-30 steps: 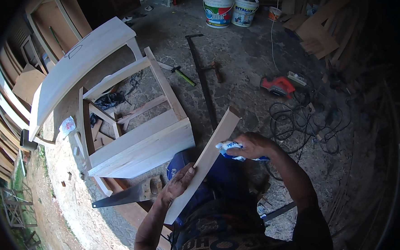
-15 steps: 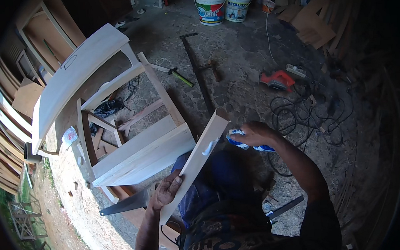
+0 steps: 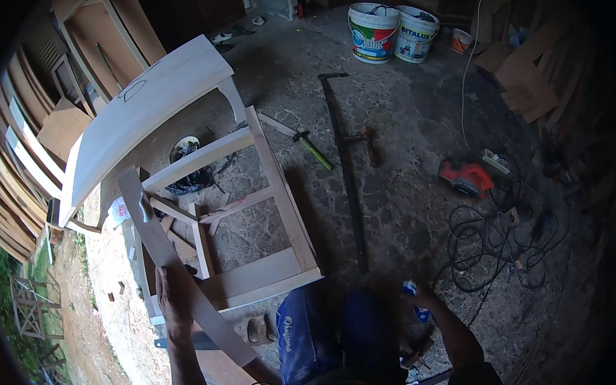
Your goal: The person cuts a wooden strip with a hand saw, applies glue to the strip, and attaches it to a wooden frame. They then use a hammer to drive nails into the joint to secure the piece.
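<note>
My left hand (image 3: 173,297) grips a long wooden board (image 3: 195,298) that slants over the near left side of a wooden frame (image 3: 273,165) on the ground. A white smear (image 3: 145,208), like glue, lies near the board's far end. Low at the right, my right hand (image 3: 425,299) is closed around a soft blue-and-white packet (image 3: 421,313); the fingers partly hide it. Under the board lies a handsaw, its handle (image 3: 254,330) showing beside my knee.
A curved pale panel (image 3: 143,107) stands behind the frame. A hammer (image 3: 313,149) and a long bar clamp (image 3: 345,169) lie on the floor. At the right are a red power tool (image 3: 466,178) and coiled cable (image 3: 499,245); two buckets (image 3: 373,39) stand far back.
The board has swung left, from in front of my lap to over the frame. My right hand has drawn back toward me with the packet. The view has shifted.
</note>
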The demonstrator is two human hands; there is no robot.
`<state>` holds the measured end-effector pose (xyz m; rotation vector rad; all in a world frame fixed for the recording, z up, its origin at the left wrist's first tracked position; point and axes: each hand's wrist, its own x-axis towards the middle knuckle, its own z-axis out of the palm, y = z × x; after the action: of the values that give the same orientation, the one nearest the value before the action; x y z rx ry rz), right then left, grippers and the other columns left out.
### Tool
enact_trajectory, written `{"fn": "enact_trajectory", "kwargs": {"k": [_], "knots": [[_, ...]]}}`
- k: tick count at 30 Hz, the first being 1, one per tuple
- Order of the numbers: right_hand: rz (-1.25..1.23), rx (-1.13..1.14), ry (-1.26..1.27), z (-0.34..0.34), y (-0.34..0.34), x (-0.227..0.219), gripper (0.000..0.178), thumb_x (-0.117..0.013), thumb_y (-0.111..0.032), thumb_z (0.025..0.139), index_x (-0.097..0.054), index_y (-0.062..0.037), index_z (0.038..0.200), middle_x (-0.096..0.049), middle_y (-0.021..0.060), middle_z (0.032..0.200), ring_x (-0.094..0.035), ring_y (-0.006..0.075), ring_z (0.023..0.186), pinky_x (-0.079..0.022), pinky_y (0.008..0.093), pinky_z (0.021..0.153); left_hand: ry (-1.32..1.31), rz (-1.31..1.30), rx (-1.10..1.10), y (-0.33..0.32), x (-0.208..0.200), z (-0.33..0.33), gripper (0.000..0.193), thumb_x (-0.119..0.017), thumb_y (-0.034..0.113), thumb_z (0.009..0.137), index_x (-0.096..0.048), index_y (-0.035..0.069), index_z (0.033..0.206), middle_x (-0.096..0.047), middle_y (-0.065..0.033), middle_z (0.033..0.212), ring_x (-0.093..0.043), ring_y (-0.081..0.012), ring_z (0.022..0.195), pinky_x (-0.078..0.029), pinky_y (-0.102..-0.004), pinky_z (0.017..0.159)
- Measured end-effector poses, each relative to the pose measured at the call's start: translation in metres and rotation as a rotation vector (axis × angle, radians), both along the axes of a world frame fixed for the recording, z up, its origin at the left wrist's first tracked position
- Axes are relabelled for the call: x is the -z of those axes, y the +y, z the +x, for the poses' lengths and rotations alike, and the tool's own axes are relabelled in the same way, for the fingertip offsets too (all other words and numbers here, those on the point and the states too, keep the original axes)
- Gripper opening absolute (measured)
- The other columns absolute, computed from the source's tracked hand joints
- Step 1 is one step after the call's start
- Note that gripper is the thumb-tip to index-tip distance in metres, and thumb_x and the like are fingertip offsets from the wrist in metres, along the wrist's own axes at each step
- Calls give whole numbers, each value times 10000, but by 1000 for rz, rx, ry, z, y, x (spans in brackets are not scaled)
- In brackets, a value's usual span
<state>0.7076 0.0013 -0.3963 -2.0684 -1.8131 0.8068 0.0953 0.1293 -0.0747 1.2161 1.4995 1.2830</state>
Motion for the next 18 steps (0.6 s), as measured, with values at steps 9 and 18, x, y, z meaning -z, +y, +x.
{"fn": "enact_trajectory", "kwargs": {"k": [9, 18], "knots": [[29, -263, -93, -45, 300, -29, 489, -688, -336, 929, -625, -26, 1302, -685, 230, 1142, -652, 405, 1102, -516, 484, 957, 397, 56, -347, -69, 85, -74, 436, -404, 352, 1117, -520, -12, 1327, -691, -172, 1041, -657, -253, 952, -524, -389, 922], [220, -290, -171, -189, 565, 53, 377, -655, -177, 911, -639, -59, 1268, -548, 189, 1358, -495, 342, 1324, -410, 473, 1099, -87, -228, -522, -48, 43, -32, 406, -583, 367, 1051, -630, 15, 1246, -673, -119, 1052, -640, -230, 935, -536, -391, 815]]}}
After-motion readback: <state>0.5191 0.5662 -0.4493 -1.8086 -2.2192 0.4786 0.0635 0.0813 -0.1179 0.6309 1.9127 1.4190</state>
